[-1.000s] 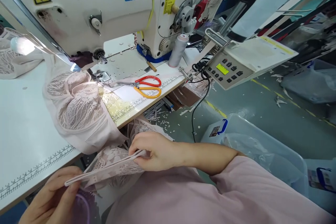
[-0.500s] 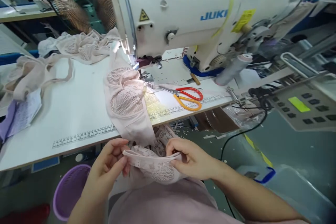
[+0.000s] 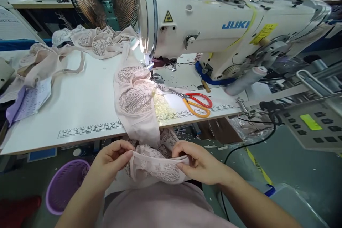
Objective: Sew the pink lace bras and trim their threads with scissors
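A pale pink lace bra (image 3: 160, 166) is stretched between my hands just below the table's front edge. My left hand (image 3: 113, 162) pinches one end of its edge between thumb and fingers. The other end is gripped by my right hand (image 3: 196, 162), thumb underneath. More pink lace bra pieces (image 3: 136, 99) drape over the table edge, running up to the needle area of the white sewing machine (image 3: 197, 25). Scissors (image 3: 193, 103) with one red and one orange handle lie to the right of this fabric.
A pile of pink bras (image 3: 98, 41) lies at the back left, near a fan (image 3: 107, 3). Handwritten paper (image 3: 34, 101) rests at the left. Below are a purple basket (image 3: 66, 185) and a clear bin (image 3: 291, 203). A control panel (image 3: 315, 124) juts out at the right. Someone stands behind the machine.
My left hand has closed its pinch at the left end of the bra edge, where its fingers were looser before. My right hand keeps its grip. The camera view has shifted.
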Available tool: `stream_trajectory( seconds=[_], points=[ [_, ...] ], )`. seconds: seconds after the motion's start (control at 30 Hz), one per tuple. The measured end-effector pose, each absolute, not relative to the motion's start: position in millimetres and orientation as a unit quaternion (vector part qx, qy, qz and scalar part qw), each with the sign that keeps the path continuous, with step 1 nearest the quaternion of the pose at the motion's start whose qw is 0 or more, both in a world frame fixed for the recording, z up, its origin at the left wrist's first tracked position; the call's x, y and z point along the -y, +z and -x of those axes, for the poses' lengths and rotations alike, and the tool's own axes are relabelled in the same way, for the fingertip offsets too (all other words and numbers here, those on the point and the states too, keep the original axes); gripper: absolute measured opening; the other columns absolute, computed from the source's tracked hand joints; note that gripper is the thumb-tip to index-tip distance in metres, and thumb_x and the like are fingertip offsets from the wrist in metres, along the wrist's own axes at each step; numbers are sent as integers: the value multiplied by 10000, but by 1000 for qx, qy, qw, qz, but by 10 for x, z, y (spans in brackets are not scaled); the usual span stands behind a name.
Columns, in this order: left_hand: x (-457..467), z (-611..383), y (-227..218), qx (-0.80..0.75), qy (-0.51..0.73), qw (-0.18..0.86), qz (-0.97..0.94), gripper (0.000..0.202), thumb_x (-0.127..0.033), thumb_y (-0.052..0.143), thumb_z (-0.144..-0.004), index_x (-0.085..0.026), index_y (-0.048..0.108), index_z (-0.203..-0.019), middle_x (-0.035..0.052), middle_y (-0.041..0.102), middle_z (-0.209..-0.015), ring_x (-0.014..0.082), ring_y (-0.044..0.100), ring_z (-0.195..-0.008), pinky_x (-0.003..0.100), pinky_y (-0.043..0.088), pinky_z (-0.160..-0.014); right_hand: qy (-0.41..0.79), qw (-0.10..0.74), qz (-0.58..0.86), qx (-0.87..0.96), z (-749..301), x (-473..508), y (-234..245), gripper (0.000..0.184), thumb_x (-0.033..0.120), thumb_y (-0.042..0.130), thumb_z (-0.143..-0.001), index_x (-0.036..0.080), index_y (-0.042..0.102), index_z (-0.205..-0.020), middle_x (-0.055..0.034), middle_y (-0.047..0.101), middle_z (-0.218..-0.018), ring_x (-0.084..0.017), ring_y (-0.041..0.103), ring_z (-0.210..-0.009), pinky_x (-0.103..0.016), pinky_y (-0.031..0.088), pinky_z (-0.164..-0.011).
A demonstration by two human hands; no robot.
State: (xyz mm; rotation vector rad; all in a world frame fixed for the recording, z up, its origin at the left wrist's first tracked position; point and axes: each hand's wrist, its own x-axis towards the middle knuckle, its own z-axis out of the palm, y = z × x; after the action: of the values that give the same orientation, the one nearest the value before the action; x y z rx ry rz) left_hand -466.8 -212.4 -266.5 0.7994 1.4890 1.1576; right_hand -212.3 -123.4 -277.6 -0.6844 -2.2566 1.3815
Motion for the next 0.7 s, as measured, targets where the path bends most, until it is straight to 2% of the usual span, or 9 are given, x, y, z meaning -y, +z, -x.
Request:
stream_trajectory(
  seconds=[0.1,0.17,0.3,0.43,0.57,0.7],
  points=[
    [2112,4735,-2650,-606,447,534,-383,215,-367,688,-742,-199,740,-864,7,583,-637,76,425,-490,185,353,-440,479,201,218,826,2123,1203,-2741,130,140,537,-765,168,593,-878,-46,612,-828,-142,551,-743,-253,442,-657],
    [2098,4788,-2620,-590,403,540,-446,212,-355,641,-781,-203,757,-874,37,609,-703,88,448,-504,200,380,-443,472,199,193,837,2124,1181,-2719,150,132,527,-783,164,612,-903,-54,627,-835,-147,561,-764,-266,453,-684],
    [2062,4871,-2531,-537,305,541,-571,174,-281,578,-837,-223,734,-887,63,621,-831,143,566,-671,220,461,-571,475,183,165,845,2122,1157,-2696,208,107,513,-800,154,639,-959,-74,627,-870,-152,571,-810,-264,470,-698],
    [2049,4911,-2459,-487,201,520,-672,179,-229,473,-894,-211,633,-815,50,569,-928,125,548,-748,201,451,-665,466,185,142,854,2125,1155,-2685,226,86,496,-815,146,634,-984,-76,610,-866,-140,563,-796,-252,465,-695],
    [2040,4870,-2395,-474,83,484,-731,173,-231,400,-914,-207,527,-799,44,534,-1045,100,524,-718,179,424,-636,452,167,104,870,2132,1128,-2674,243,88,477,-828,136,634,-1007,-77,603,-864,-132,555,-779,-241,454,-697],
    [2056,4772,-2399,-459,20,476,-750,237,-309,405,-917,-208,529,-742,30,538,-1038,98,524,-690,192,399,-619,421,123,93,894,2144,1113,-2683,171,171,483,-874,151,639,-942,-58,594,-809,-130,546,-730,-236,442,-671]
  ],
)
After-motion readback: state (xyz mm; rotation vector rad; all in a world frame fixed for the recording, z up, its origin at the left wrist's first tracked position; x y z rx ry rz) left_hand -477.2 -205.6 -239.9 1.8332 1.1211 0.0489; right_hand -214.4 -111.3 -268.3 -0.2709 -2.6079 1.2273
